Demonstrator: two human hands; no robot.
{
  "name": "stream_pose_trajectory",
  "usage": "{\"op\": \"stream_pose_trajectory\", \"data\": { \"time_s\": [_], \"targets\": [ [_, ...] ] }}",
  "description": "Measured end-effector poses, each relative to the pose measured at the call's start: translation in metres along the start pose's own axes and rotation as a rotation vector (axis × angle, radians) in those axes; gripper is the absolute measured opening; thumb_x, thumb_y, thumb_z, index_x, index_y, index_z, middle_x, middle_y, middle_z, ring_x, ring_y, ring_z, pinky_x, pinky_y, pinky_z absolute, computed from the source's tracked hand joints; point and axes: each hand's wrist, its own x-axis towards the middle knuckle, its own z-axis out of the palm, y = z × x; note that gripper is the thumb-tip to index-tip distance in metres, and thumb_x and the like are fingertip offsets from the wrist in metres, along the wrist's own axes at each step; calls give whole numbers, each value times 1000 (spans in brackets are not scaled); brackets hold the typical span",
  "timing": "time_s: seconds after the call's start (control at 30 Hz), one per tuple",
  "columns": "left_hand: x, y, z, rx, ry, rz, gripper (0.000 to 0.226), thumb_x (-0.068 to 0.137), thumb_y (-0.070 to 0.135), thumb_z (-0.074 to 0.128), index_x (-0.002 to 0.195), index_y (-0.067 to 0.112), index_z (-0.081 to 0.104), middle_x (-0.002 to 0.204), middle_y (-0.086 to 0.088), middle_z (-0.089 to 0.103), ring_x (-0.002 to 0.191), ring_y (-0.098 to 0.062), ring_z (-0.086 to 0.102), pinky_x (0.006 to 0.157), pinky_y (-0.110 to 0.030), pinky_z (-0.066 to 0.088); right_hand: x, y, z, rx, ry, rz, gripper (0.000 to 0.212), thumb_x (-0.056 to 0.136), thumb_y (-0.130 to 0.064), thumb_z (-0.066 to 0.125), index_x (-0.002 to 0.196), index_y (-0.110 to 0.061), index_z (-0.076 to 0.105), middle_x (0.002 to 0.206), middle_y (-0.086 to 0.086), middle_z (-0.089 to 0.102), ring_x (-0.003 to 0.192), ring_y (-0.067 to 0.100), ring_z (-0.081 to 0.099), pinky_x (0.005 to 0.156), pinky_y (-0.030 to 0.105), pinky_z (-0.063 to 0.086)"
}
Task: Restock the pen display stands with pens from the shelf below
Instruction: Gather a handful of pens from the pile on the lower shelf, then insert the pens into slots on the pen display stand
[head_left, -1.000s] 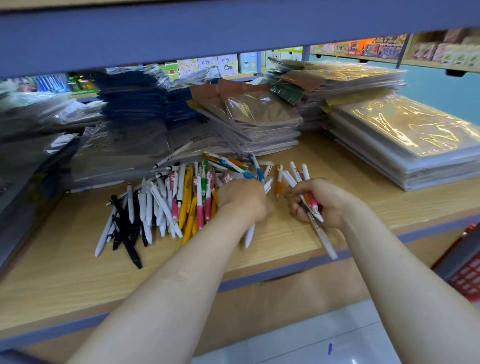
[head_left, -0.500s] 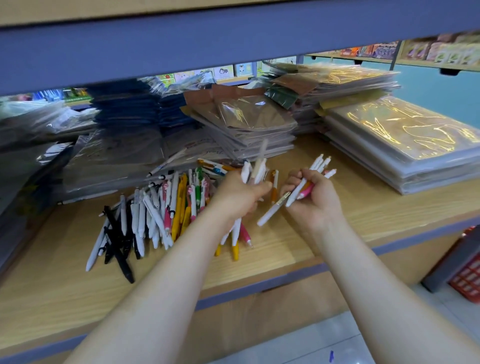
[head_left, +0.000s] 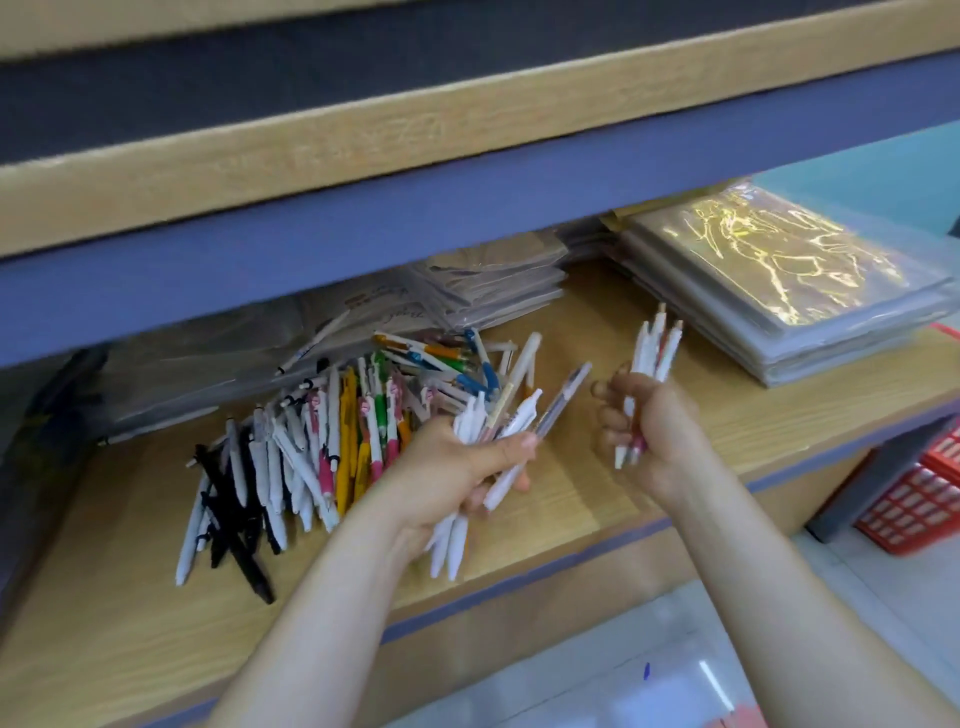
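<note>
Step in hand: gathering stock. You are at the pick-up stage, not yet at placing.

Left hand (head_left: 447, 473): fingers curled round a loose bunch (head_left: 511, 415) of pens, mostly white, one clear-barrelled. The bunch is fanned, tips pointing different ways, some ends hanging below your palm. It sits above the shelf (head_left: 114, 613), just right of the pile (head_left: 311, 447).

Right hand (head_left: 657, 436): closed round a smaller bundle (head_left: 652, 348), held close to upright, white barrels with a pink one among them. Tidier than the left lot.

The hands are near each other but apart; the two lots do not touch.

Pile: plenty left on the shelf, white, black, yellow, pink and green, lying roughly parallel, with a few blue and orange ones crosswise at the back. Wrapped packets (head_left: 769, 270) are stacked behind and to the right. A red basket (head_left: 924, 499) sits on the floor at far right.

Stands: not in view. The upper shelf (head_left: 415, 218) edge fills the top of the view, so I judge they are somewhere above it.

Next move, as I judge it: square up the left bunch before you lift, since the fan looks ready to shed a pen. Then bring both lots out from under the upper shelf edge, clear of it. Sorting by colour may be needed at the stands; cannot tell from here.
</note>
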Motion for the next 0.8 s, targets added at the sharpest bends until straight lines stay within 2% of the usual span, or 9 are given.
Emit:
{"op": "stream_pose_trajectory", "data": {
  "time_s": [0.07,0.17,0.23,0.3,0.43,0.53,0.63,0.73,0.8],
  "targets": [
    [-18,3,13,-62,-38,-78,21,85,22,70,84,2,69,59,-7,65,38,-8,36,41,-18,30,-37,-1,-7,-84,-89,184,17,97,-20,47,80,-21,51,52,-5,34,32,3,23,30,13,13],
    [-59,23,45,-183,-103,-215,23,84,21,67,87,-2,65,55,-6,61,35,-5,37,39,-16,24,-107,-4,-5,-30,-89,342,28,87,-41,57,72,-21,48,48,-7,23,30,1,19,28,12,12],
    [-93,51,67,-266,-145,-278,20,85,21,64,83,0,63,51,-3,58,34,-4,33,39,-17,20,-154,-17,6,31,9,306,27,78,-39,65,74,-17,49,49,-6,25,29,0,20,27,12,14],
    [-128,95,86,-343,-166,-309,16,90,11,58,78,1,61,49,-1,60,31,-2,39,36,-14,20,-198,-41,22,38,90,223,28,73,-32,69,83,-14,51,46,-6,29,30,0,21,30,13,13],
    [-193,190,102,-428,-129,-392,21,92,6,56,72,3,61,46,-2,59,28,-2,41,32,-13,27,-280,-104,75,-48,210,182,25,75,-28,67,84,-12,51,42,-4,32,31,3,22,31,15,16],
    [-237,259,95,-359,-65,-362,19,89,12,62,71,7,62,44,3,55,31,-5,28,39,-18,18,-336,-162,127,-169,253,154,24,84,-30,62,88,-8,55,43,-2,35,33,7,26,34,15,17],
    [-276,331,73,-283,31,-290,19,91,14,63,80,-1,59,46,1,54,36,-11,25,40,-19,19,-384,-219,190,-271,185,181,30,90,-35,59,72,-12,57,48,3,38,41,14,29,43,23,12],
    [-308,402,48,-273,167,-156,19,87,11,66,76,2,53,49,-7,40,40,-13,24,39,-18,21,-419,-267,257,-289,-9,195,30,83,-36,59,81,-6,56,47,4,35,35,11,25,36,17,21],
    [-323,445,31,-280,267,-53,24,85,11,68,65,9,54,49,-5,29,40,-13,21,38,-18,21,-434,-291,299,-390,-161,203,30,79,-37,60,78,-7,61,46,6,33,36,11,23,37,18,22]
  ]
}}
